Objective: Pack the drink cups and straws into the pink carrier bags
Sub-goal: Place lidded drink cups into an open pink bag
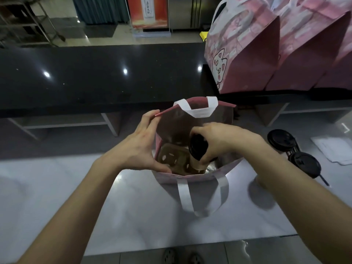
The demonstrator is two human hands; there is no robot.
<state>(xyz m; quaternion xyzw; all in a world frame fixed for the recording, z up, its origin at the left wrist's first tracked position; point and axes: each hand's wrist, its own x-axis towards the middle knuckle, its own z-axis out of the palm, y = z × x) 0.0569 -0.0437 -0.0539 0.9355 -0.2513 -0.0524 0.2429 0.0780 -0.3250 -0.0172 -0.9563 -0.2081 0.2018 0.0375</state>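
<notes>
Black-lidded cups (293,151), pink bags (266,48) nearby

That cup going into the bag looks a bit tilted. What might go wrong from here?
1. The right hand lowers the black-lidded drink cup tilted; it may miss the brown cardboard cup holder and tip.
2. Only the left hand spreads the soft pink carrier bag; its side could fold in and catch the cup.
3. Two more black-lidded cups stand beside the right forearm; an elbow might knock them.

Single head-worn wide-angle view, looking forward and down, close over the table (133,216), counter (95,79) beyond
</notes>
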